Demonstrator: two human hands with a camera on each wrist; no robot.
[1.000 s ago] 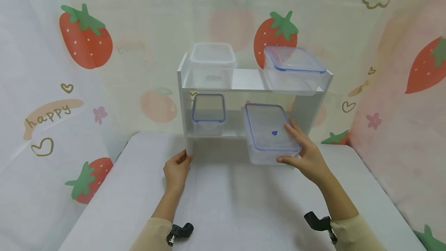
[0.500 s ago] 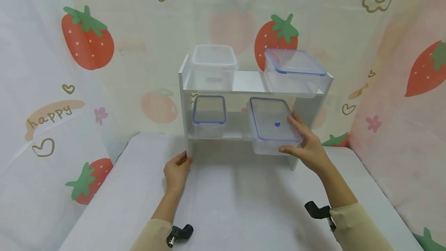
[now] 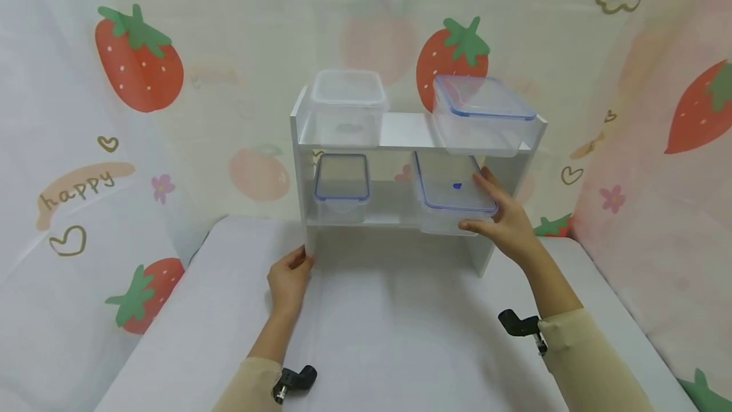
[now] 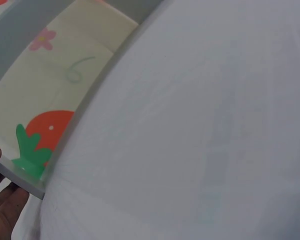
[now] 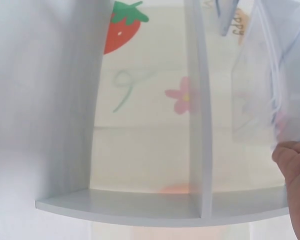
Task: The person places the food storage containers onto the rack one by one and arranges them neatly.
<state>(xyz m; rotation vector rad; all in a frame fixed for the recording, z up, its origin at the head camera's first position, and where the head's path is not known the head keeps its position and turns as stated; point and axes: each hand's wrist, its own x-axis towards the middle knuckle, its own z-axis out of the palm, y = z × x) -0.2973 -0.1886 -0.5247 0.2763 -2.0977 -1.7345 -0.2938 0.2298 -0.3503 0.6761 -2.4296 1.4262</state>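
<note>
My right hand point(image 3: 509, 224) grips the right front corner of a clear food storage container point(image 3: 452, 192) with a blue-edged lid, thumb low on its front. The container is partly inside the right side of the white shelf unit's point(image 3: 406, 130) lower level, its front sticking out past the board. Whether its base touches the board, I cannot tell. My left hand point(image 3: 290, 280) pinches the bottom of the unit's left side panel point(image 4: 22, 177). In the right wrist view, the thumb side of my right hand point(image 5: 297, 172) lies against the container point(image 5: 252, 90).
A smaller blue-edged container point(image 3: 343, 183) sits at left on the lower level. On top stand a container with a whitish lid point(image 3: 349, 113) at left and a large blue-edged one point(image 3: 483, 116) at right. The unit stands on a white-covered table point(image 3: 389, 336) before a strawberry-print curtain.
My right hand has pushed the container up and away from me, from in front of the unit into its lower level. My left hand keeps its hold on the side panel.
</note>
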